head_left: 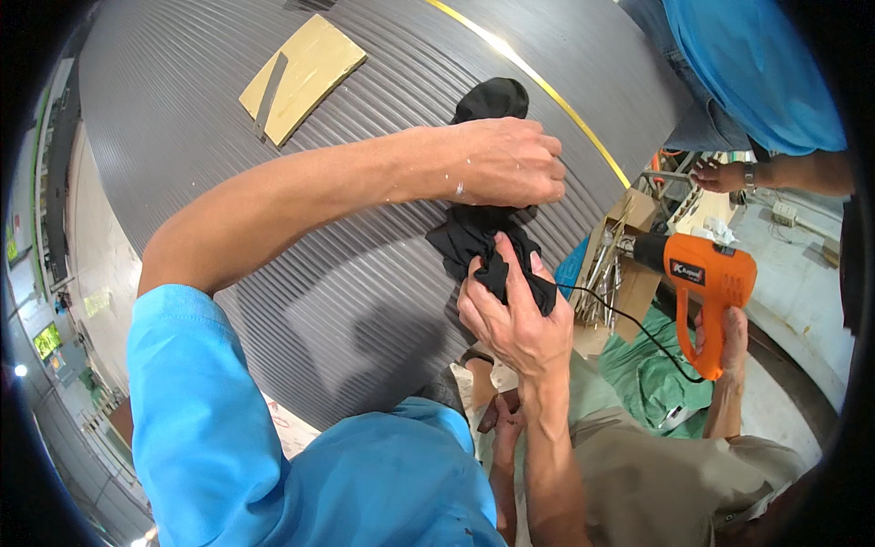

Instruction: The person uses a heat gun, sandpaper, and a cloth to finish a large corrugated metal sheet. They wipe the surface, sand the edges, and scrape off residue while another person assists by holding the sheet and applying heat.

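While fingers [515, 278] grip it, bunched black cloth [483, 221], long axis pointing forward

Your L arm [310, 187] comes in from the left, elbow bent; L hand [515, 164], back up, fingers curled tight. R forearm [551, 447] enters from near side; R hand [519, 319] nearer than L, fingers pointing far, slightly spread.

The cloth [465, 239] lies on the sheet [182, 146]. Farther back on the left, a strip [271, 98] sits on a block [319, 77]. On the right, a box [635, 299] seems to have sticks [602, 264] in it.
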{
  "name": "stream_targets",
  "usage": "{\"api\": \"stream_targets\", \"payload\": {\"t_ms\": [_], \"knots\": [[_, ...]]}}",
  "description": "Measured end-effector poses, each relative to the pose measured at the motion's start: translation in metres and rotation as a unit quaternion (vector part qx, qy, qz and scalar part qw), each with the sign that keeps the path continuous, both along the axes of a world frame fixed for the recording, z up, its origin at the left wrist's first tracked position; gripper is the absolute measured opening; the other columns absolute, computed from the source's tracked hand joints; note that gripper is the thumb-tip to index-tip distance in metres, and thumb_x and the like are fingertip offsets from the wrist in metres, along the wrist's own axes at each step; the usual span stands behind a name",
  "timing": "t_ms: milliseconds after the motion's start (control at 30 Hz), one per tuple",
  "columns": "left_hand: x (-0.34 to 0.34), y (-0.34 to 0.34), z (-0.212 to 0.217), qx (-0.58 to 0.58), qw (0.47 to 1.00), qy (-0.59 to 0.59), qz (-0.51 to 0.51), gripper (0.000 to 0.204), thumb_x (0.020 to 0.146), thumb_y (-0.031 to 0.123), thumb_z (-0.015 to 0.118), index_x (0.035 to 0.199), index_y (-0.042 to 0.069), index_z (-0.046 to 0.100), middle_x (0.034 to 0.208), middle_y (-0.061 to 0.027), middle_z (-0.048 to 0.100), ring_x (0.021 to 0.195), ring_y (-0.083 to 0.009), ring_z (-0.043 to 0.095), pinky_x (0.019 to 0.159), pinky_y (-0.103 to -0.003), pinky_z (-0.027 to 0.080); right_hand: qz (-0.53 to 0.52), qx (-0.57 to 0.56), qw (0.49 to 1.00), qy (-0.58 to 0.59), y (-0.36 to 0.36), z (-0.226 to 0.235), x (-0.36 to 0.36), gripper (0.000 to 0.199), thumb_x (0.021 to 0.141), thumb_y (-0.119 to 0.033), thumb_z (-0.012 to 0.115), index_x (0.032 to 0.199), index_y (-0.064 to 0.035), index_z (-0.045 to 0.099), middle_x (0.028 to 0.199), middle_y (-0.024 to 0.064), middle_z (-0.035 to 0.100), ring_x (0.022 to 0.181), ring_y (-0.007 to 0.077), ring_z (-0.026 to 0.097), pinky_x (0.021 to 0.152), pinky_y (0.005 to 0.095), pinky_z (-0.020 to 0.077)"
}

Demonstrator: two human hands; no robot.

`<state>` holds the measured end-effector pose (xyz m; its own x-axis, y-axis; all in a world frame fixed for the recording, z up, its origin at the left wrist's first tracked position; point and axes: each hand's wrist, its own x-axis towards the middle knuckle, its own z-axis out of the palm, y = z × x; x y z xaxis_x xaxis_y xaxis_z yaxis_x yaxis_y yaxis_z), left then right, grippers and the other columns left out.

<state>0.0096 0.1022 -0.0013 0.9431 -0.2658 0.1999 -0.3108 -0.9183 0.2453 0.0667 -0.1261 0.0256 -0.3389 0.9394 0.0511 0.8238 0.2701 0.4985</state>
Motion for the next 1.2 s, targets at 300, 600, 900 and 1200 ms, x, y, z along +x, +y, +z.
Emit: {"api": "stream_targets", "payload": {"t_ms": [300, 600, 900, 1200], "knots": [[-0.047, 0.082, 0.022, 0.075, 0.982, 0.1, 0.138, 0.019, 0.077, 0.011, 0.078, 0.09, 0.005, 0.066, 0.089, -0.0055, 0.064, 0.092, -0.0217, 0.062, 0.086, -0.036, 0.054, -0.006, 0.014, 1.0, -0.02, -0.006, 0.0, 0.012, 0.03, 0.097, -0.02, 0.062, 0.124, -0.0074, 0.069, 0.111, 0.0091, 0.056, 0.1, 0.0223, 0.052, 0.09, 0.0324, 0.0449], [-0.003, 0.033, 0.0, -0.035, 0.998, -0.013, 0.059, 0.019, 0.077, 0.018, 0.076, 0.081, 0.006, 0.063, 0.083, -0.0027, 0.06, 0.088, -0.021, 0.059, 0.082, -0.036, 0.052, -0.019, -0.006, 0.999, -0.03, -0.003, -0.014, 0.011, 0.037, 0.098, -0.028, 0.061, 0.131, -0.0107, 0.067, 0.114, 0.0121, 0.053, 0.103, 0.0247, 0.048, 0.093, 0.0333, 0.0411], [0.036, 0.03, 0.029, 0.041, 0.996, 0.073, -0.034, 0.013, 0.077, 0.016, 0.073, 0.075, 0.005, 0.066, 0.08, -0.0025, 0.065, 0.086, -0.0194, 0.062, 0.08, -0.033, 0.054, 0.032, 0.043, 0.878, -0.476, 0.037, -0.012, 0.038, 0.043, 0.1, -0.034, 0.054, 0.134, -0.0092, 0.061, 0.109, 0.0121, 0.045, 0.101, 0.0242, 0.043, 0.089, 0.0343, 0.0379], [0.035, 0.041, 0.031, 0.008, 0.994, 0.102, -0.044, 0.012, 0.076, 0.016, 0.073, 0.079, 0.005, 0.068, 0.085, -0.0037, 0.066, 0.09, -0.0215, 0.062, 0.08, -0.033, 0.055, 0.163, 0.242, 0.425, -0.857, 0.051, -0.007, 0.066, 0.054, 0.098, -0.035, 0.048, 0.145, -0.0073, 0.048, 0.096, 0.013, 0.037, 0.092, 0.0264, 0.038, 0.081, 0.0378, 0.0343]]}}
